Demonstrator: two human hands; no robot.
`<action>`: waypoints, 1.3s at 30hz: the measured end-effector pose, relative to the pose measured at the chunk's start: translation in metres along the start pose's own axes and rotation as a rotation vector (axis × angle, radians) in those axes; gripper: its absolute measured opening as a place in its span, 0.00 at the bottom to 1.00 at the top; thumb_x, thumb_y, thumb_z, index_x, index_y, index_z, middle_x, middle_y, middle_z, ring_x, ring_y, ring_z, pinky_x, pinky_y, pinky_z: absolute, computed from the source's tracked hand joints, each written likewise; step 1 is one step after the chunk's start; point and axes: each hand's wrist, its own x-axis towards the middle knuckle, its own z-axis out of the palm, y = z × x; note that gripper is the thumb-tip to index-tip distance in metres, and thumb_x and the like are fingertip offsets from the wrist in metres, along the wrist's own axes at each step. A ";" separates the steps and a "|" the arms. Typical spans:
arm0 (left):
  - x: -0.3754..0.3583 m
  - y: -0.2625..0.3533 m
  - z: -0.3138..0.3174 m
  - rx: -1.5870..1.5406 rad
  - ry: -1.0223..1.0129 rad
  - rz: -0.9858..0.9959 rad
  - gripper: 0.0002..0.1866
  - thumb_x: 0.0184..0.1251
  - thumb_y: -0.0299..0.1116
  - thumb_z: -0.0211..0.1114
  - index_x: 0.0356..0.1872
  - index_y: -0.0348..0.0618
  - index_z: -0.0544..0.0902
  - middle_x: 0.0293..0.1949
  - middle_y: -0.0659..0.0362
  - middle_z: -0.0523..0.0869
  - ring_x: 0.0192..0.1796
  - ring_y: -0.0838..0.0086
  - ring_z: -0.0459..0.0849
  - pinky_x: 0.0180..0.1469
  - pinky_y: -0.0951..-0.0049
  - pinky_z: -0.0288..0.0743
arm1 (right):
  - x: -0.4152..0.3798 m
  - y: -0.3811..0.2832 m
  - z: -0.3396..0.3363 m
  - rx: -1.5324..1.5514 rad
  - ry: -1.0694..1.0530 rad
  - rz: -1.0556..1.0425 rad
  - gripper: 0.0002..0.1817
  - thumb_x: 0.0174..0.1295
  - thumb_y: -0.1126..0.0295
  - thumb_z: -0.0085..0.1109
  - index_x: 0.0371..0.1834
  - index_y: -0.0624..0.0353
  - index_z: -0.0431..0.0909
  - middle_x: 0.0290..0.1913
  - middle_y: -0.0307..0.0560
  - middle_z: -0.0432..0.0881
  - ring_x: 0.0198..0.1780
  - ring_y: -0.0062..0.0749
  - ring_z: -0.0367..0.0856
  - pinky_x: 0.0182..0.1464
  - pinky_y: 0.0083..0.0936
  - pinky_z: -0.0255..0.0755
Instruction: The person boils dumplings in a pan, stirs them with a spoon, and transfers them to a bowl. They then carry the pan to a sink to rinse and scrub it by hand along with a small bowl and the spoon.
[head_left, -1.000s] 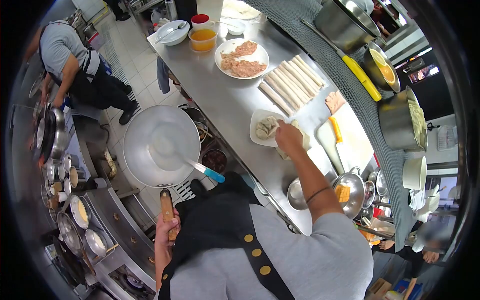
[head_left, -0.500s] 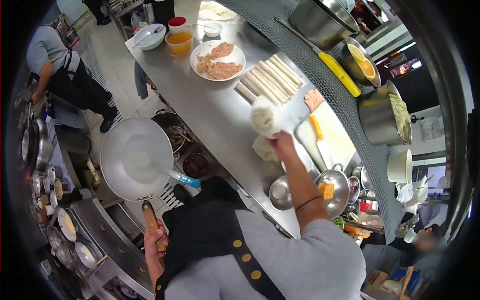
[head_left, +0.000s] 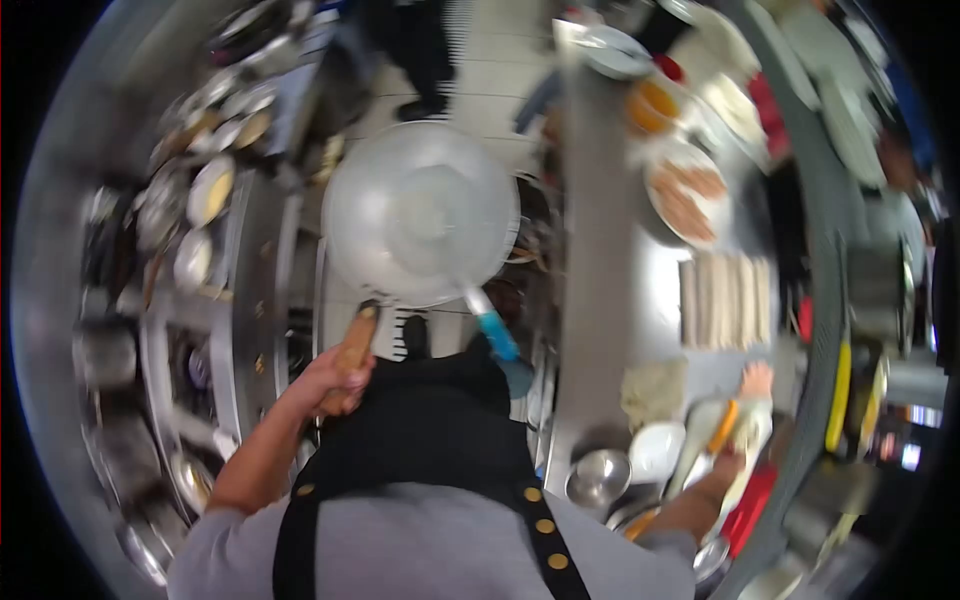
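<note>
My left hand (head_left: 342,382) is wrapped around the wooden handle (head_left: 358,345) of a large metal wok (head_left: 350,220). A utensil with a blue handle (head_left: 497,335) rests in the wok, its head inside. My right hand (head_left: 733,462) reaches over a pale cutting board (head_left: 755,428), close by a knife with an orange handle (head_left: 722,427). Motion blur hides its fingers and whether they touch the knife. A white bowl (head_left: 657,452) sits on the steel table, left of the board, below a pale crumpled cloth (head_left: 653,390).
On the steel table (head_left: 610,290) lie a row of pale rolls (head_left: 725,300) and a plate of minced meat (head_left: 690,195). Near me stands a metal bowl (head_left: 598,478). Bowls and pans line the stove side (head_left: 262,300). Another person's legs (head_left: 425,60) are ahead.
My view has turned left. My right hand no longer holds the white item and has moved to the cutting board. My left hand still grips the wok handle.
</note>
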 end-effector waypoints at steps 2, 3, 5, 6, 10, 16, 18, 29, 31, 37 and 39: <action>-0.004 -0.002 -0.002 -0.008 -0.005 0.033 0.25 0.55 0.35 0.74 0.51 0.41 0.73 0.27 0.62 0.76 0.19 0.77 0.76 0.23 0.73 0.72 | -0.034 0.000 0.014 -1.229 0.129 -0.439 0.14 0.68 0.69 0.54 0.47 0.70 0.79 0.46 0.57 0.81 0.44 0.46 0.80 0.43 0.35 0.82; -0.007 -0.003 -0.003 -0.027 0.002 0.035 0.23 0.57 0.34 0.73 0.51 0.42 0.73 0.27 0.62 0.76 0.21 0.78 0.77 0.23 0.75 0.73 | -0.048 -0.001 0.014 -1.605 0.194 -0.622 0.15 0.67 0.67 0.55 0.47 0.70 0.79 0.47 0.58 0.81 0.45 0.48 0.81 0.44 0.36 0.82; -0.006 -0.011 -0.007 -0.086 0.028 0.036 0.20 0.61 0.31 0.71 0.51 0.43 0.73 0.27 0.63 0.75 0.23 0.79 0.77 0.23 0.76 0.74 | -0.086 -0.006 0.035 -1.703 0.432 -0.910 0.17 0.67 0.65 0.56 0.47 0.70 0.79 0.47 0.58 0.82 0.46 0.49 0.80 0.45 0.36 0.81; -0.007 -0.020 -0.010 -0.132 0.070 0.046 0.19 0.62 0.29 0.71 0.52 0.43 0.73 0.28 0.64 0.75 0.25 0.80 0.77 0.22 0.77 0.74 | -0.109 0.002 0.070 -1.563 0.463 -1.004 0.17 0.68 0.64 0.56 0.47 0.70 0.79 0.46 0.57 0.82 0.45 0.47 0.80 0.44 0.35 0.80; -0.020 -0.044 -0.031 -0.158 -0.037 0.177 0.22 0.60 0.33 0.73 0.51 0.41 0.73 0.33 0.63 0.78 0.28 0.79 0.79 0.24 0.77 0.75 | -0.218 0.043 0.210 -0.942 0.114 -1.201 0.18 0.70 0.60 0.56 0.48 0.66 0.77 0.43 0.52 0.80 0.41 0.38 0.78 0.40 0.30 0.76; -0.062 -0.067 -0.048 -0.176 0.000 0.362 0.18 0.61 0.31 0.70 0.49 0.41 0.73 0.32 0.62 0.76 0.28 0.80 0.78 0.26 0.75 0.75 | -0.470 0.119 0.374 -0.458 -1.189 0.005 0.19 0.74 0.54 0.56 0.50 0.62 0.76 0.39 0.44 0.79 0.35 0.25 0.75 0.35 0.22 0.70; -0.078 -0.084 -0.061 -0.185 0.027 0.411 0.18 0.60 0.31 0.69 0.48 0.42 0.73 0.32 0.62 0.76 0.29 0.79 0.78 0.27 0.75 0.75 | -0.600 0.109 0.398 -0.510 -1.446 0.448 0.26 0.75 0.47 0.50 0.56 0.61 0.74 0.43 0.53 0.83 0.34 0.27 0.80 0.29 0.21 0.74; -0.208 -0.200 -0.069 -0.376 0.386 0.672 0.17 0.59 0.28 0.66 0.47 0.43 0.71 0.30 0.63 0.77 0.23 0.77 0.79 0.24 0.75 0.74 | -0.843 0.159 0.391 -1.268 -2.274 0.349 0.16 0.75 0.64 0.51 0.60 0.58 0.73 0.25 0.36 0.72 0.18 0.16 0.64 0.17 0.14 0.58; -0.236 -0.216 -0.049 -0.441 0.467 0.684 0.17 0.60 0.28 0.66 0.48 0.43 0.71 0.30 0.63 0.77 0.23 0.78 0.78 0.24 0.76 0.74 | -0.866 0.166 0.393 -1.255 -2.403 0.163 0.15 0.73 0.67 0.51 0.60 0.58 0.73 0.22 0.33 0.68 0.17 0.14 0.60 0.17 0.13 0.54; -0.284 -0.243 0.033 -0.701 0.735 0.916 0.16 0.62 0.27 0.66 0.48 0.40 0.72 0.29 0.61 0.76 0.22 0.80 0.76 0.24 0.77 0.75 | -0.981 0.151 0.389 -1.081 -2.889 0.086 0.19 0.72 0.68 0.54 0.62 0.66 0.74 0.23 0.33 0.70 0.18 0.13 0.61 0.18 0.13 0.53; -0.300 -0.250 0.063 -0.845 0.850 1.000 0.15 0.62 0.27 0.67 0.47 0.42 0.72 0.29 0.61 0.76 0.23 0.79 0.77 0.23 0.77 0.74 | -1.019 0.147 0.374 -1.034 -3.167 0.112 0.21 0.72 0.69 0.54 0.65 0.67 0.72 0.24 0.32 0.70 0.19 0.12 0.61 0.20 0.12 0.54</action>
